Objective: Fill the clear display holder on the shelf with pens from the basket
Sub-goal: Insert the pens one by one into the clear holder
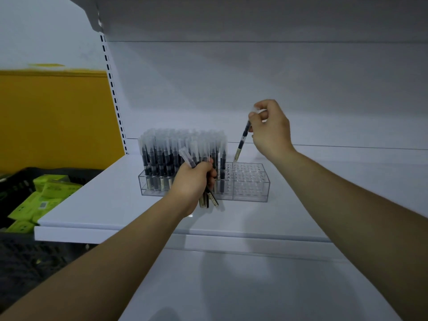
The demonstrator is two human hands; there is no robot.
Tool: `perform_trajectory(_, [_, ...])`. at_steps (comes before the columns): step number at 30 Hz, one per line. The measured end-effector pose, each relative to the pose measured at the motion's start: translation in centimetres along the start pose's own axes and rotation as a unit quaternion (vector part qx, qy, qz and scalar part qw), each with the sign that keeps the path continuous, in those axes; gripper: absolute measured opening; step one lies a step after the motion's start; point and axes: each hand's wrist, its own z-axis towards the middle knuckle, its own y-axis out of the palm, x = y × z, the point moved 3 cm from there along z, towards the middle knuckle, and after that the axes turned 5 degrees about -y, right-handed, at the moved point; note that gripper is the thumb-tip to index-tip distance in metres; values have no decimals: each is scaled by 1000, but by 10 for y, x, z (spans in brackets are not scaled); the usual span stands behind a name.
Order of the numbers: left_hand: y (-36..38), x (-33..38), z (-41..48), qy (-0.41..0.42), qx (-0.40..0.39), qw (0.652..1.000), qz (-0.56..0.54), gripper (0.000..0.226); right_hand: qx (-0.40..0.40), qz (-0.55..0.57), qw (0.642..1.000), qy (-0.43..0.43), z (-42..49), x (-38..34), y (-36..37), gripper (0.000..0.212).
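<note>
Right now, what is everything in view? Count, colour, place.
shelf: one, white, centre
display holder: one, clear, on the shelf, right section empty
standing pens: many, dark with clear caps, filling the holder's left part
basket: one, black, lower left
boxes: several, green, in the basket at left
wall panel: one, yellow, left
left hand: grips a bundle of pens before the holder
right hand: pinches a single pen, tip over the holder's empty section

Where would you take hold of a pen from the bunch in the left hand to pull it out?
By the clear cap end of the bunch of pens, pinching from above on the right. The caps stick up out of the left hand, whose fingers wrap the barrels; the lower ends hang low in front of the clear display holder.
</note>
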Motion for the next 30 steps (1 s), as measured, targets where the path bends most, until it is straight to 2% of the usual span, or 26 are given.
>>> perform_trajectory(6, [0, 2, 4, 6, -14, 1000, 1, 19, -24, -16, 1000, -6, 0, 15, 19, 7])
perform_trajectory(12, [-2, -2, 7, 10, -26, 1000, -1, 21, -62, -49, 997, -9, 0, 24, 32, 16])
perform_trajectory(26, [-2, -8, 11, 14, -46, 999, -5, 18, -154, -107, 982, 25, -6, 41, 51, 12])
perform_trajectory(30, [-3, -8, 10, 21, -56, 998, 3, 19, -141, -109, 983, 53, -14, 42, 47, 27])
